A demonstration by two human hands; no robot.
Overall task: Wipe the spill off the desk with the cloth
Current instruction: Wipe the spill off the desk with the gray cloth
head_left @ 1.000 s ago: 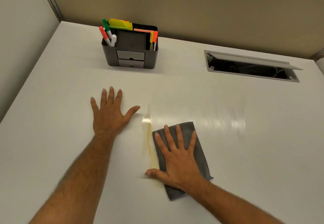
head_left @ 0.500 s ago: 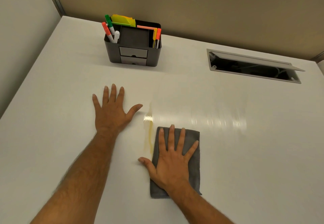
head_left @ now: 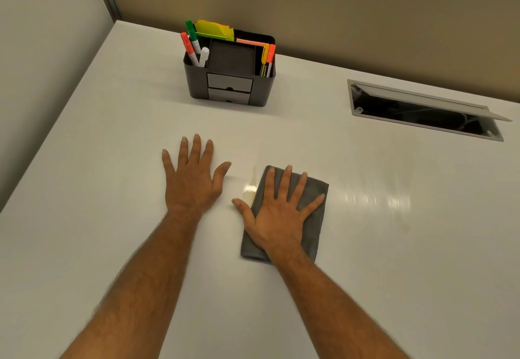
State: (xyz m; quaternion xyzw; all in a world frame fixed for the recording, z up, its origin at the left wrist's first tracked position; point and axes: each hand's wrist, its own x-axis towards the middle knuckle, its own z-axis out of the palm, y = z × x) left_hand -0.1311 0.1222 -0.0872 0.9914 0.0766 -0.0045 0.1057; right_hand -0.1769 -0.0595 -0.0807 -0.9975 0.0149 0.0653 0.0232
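A folded grey cloth (head_left: 313, 190) lies flat on the white desk (head_left: 394, 246). My right hand (head_left: 277, 215) presses on it, palm down with fingers spread. Just left of the cloth's far corner a short yellowish spill streak (head_left: 250, 190) shows, with a glare spot on it; my right thumb lies by its near end. My left hand (head_left: 194, 178) rests flat on the desk to the left of the spill, fingers apart, holding nothing.
A dark desk organiser (head_left: 229, 77) with markers, sticky notes and two small drawers stands at the back. An open cable hatch (head_left: 425, 111) is set into the desk at the back right. Partition walls close the left and far edges.
My right hand has slid the cloth away from me along the spill, and the streak's near part is gone. My left hand has stayed in place.
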